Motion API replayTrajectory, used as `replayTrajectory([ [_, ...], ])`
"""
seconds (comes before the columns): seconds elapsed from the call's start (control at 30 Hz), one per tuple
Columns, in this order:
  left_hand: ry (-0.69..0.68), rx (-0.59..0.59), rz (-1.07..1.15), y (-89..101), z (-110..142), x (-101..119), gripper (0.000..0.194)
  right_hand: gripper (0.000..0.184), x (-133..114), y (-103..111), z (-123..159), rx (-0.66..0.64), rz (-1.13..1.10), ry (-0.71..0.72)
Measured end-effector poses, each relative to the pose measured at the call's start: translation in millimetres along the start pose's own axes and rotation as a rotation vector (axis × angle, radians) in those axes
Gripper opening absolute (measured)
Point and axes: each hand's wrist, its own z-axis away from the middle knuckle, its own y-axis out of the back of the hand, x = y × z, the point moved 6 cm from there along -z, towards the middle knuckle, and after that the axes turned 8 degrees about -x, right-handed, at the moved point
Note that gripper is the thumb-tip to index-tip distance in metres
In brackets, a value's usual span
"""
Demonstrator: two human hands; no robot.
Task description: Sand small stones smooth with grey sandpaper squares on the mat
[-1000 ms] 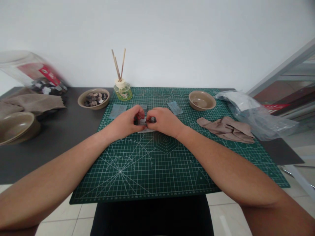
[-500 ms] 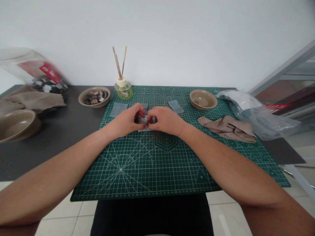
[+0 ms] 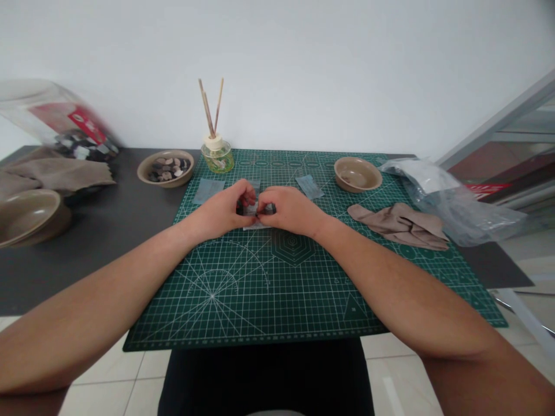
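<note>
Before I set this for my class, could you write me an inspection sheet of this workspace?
Surface: green gridded mat on a dark table.
Job's things: small pale sheet between the hands, print unreadable; flat bluish pieces nearby, one at left, one at right.
Clutter: bowl of dark-and-tan pieces, reed diffuser, right-hand bowl, brown cloth, clear plastic bag.
Hands: left hand and right hand close together, fingers bent over the pale sheet; exact grip too small to tell.
Cables: nothing seen.
Surroundings: pale wall behind, tiled floor below.
</note>
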Motion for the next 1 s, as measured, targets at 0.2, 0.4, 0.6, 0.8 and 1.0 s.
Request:
replayTrajectory([
  [0.2,0.006,-0.013,-0.009,0.0,-0.6,0.4,0.040,0.004,2.3,0.4,0.1,0.002,0.042,-0.025],
  [0.4,0.010,-0.008,-0.005,0.0,-1.0,-0.4,0.040,0.007,5.7,-0.8,-2.5,0.033,0.004,-0.025],
  [0.6,-0.017,-0.021,0.029,-0.8,-2.2,-1.5,0.042,0.004,3.7,0.8,-0.9,0.003,-0.001,0.013],
  [0.8,-0.017,-0.027,0.033,0.0,-1.7,-2.0,0.042,0.002,5.7,3.5,1.4,0.004,0.041,-0.013],
  [1.0,-0.032,-0.027,0.044,-0.7,-3.1,-2.7,0.042,0.011,4.8,-0.9,-1.8,0.014,0.028,-0.053],
])
